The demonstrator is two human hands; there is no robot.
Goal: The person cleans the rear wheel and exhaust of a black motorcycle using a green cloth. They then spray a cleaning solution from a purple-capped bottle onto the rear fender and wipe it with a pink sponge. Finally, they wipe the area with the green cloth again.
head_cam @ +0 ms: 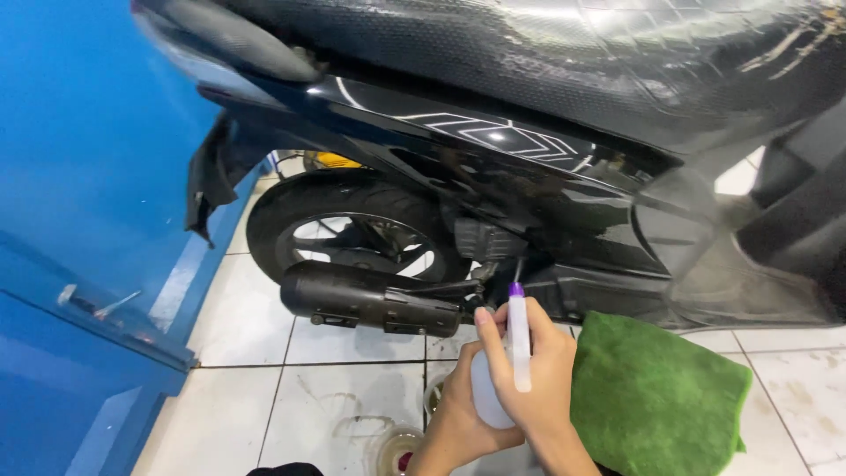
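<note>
Both of my hands hold a small white squeeze bottle (519,353) with a long nozzle and a purple tip pointing up. My left hand (456,423) cups the bottle's body from below. Fingers and thumb of my right hand (539,375) wrap around the nozzle. A green microfibre cloth (656,397) lies draped over my right wrist and forearm. The bottle tip sits just below the black scooter (493,115), near the front end of its black exhaust muffler (370,298).
The scooter's rear wheel (352,231) stands behind the muffler on white floor tiles (264,405). A blue wall and cabinet (79,264) fill the left side. A small round clear container (401,451) sits on the floor under my hands.
</note>
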